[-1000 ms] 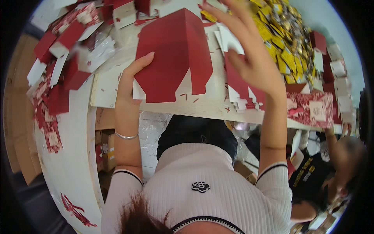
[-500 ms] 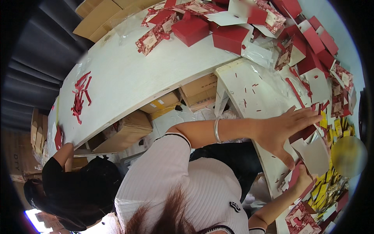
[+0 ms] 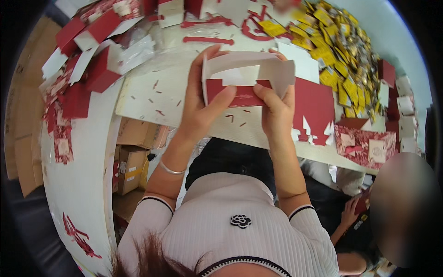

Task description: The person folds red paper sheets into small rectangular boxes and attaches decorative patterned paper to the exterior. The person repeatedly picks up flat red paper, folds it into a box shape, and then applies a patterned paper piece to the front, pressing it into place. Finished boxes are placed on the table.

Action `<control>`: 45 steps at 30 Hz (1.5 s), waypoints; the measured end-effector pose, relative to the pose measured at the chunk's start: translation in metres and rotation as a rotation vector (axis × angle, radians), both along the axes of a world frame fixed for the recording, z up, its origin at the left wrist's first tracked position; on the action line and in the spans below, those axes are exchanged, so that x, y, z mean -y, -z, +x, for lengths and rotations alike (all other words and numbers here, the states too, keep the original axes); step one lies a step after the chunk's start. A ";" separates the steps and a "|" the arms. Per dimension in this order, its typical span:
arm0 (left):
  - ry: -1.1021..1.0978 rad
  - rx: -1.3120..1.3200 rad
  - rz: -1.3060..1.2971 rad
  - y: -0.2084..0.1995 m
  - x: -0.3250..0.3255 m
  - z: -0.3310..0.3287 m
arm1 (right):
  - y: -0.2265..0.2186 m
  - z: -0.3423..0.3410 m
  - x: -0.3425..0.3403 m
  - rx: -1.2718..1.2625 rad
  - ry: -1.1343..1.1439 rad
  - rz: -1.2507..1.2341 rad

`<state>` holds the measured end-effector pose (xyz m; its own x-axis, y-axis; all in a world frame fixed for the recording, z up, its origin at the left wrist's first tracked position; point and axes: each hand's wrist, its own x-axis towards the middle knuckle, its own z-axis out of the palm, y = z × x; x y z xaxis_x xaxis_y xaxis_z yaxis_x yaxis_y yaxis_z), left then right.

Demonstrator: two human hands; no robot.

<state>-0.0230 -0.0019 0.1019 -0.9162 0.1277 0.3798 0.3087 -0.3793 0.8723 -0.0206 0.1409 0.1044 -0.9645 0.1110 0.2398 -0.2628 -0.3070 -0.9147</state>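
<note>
In front of my chest, above the white table [image 3: 194, 117], I hold a part-folded carton [image 3: 277, 71] with white insides and a dark red outside. My left hand [image 3: 203, 99] grips its left end, the thumb pressing on a red flap along the near edge. At the other end my right hand [image 3: 279, 108] is closed on it, its thumb on the same flap. The carton's middle is open, and table shows through it. Under and beside my right hand lie flat red carton sheets [image 3: 314, 108] with notched ends.
Yellow packets [image 3: 327, 51] are heaped at the far right. Finished red boxes [image 3: 104, 69] pile up at the far left. Red ribbons [image 3: 207, 40] lie beyond my hands; small red scraps dot the table. A patterned box [image 3: 364, 145] stands right. Another person's hand [image 3: 350, 210] shows lower right.
My view has swung toward the right side of the earlier scene. My left hand, spread wide before, has closed on the carton, and both hands now hold it raised in front of me.
</note>
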 end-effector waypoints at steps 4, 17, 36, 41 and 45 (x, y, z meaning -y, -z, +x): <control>0.202 0.101 0.158 0.002 0.005 0.000 | 0.003 0.004 -0.003 0.037 0.027 -0.055; -0.129 0.185 0.101 -0.001 -0.006 0.003 | 0.014 0.004 -0.014 -0.125 -0.231 -0.070; -0.141 -0.138 -0.268 0.010 -0.006 -0.003 | 0.023 0.004 -0.006 -0.374 0.129 0.322; -0.177 -0.139 -0.266 0.005 -0.009 0.003 | 0.019 0.001 -0.015 -0.439 0.066 0.549; -0.185 -0.280 -0.225 0.017 -0.003 -0.001 | 0.019 0.001 -0.023 -0.438 -0.119 0.459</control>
